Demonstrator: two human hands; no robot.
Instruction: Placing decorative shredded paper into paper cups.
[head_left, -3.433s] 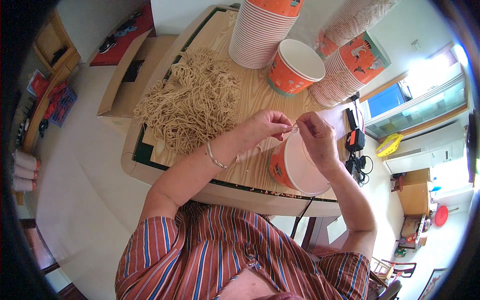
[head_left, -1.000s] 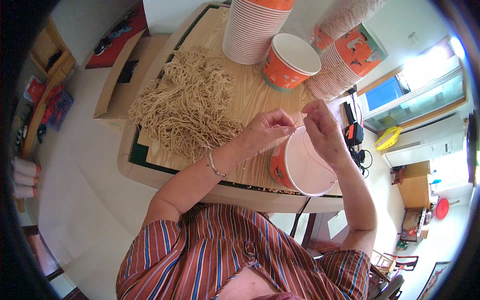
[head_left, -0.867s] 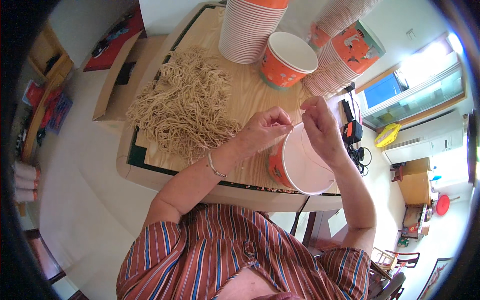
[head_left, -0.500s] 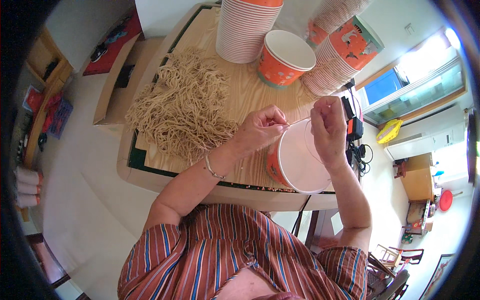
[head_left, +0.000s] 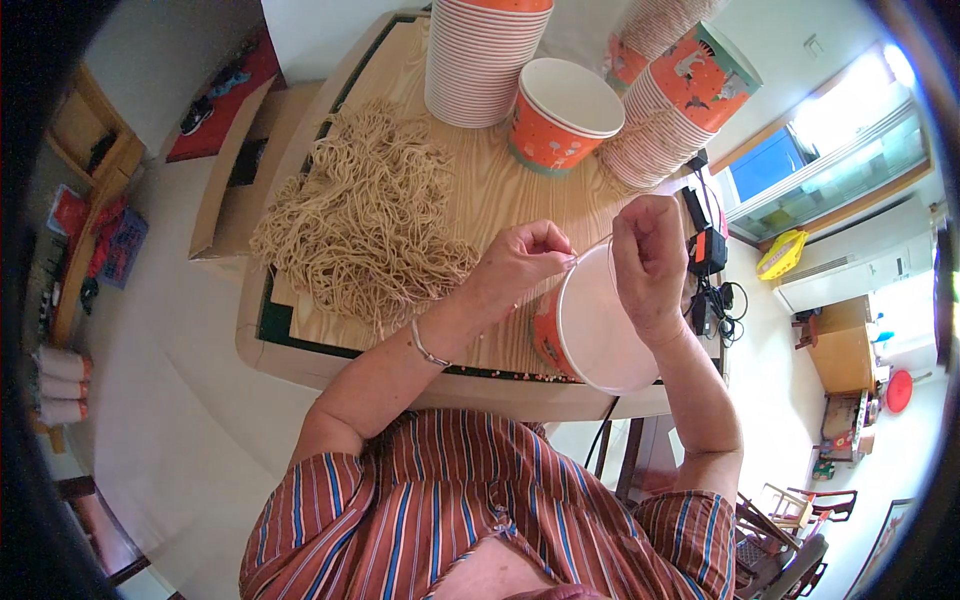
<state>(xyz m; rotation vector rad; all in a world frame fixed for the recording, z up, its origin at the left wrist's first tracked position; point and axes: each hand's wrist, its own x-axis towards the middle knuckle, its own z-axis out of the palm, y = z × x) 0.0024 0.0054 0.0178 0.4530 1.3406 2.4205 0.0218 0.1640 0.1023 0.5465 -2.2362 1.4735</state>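
stacked orange cups (head_left: 485,55), cardboard box (head_left: 245,165)

head-worn fisheye looks steeply down, close over table (head_left: 500,200).

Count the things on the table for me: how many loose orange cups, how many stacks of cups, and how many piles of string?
Loose orange cups: 2, one in the hands, one standing alone
Stacks of cups: 3
String piles: 1
Total: 6

Wooden table (head_left: 500,190) bears a cord heap (head_left: 365,225); stacked paper cups (head_left: 485,60); one orange cup (head_left: 558,115)
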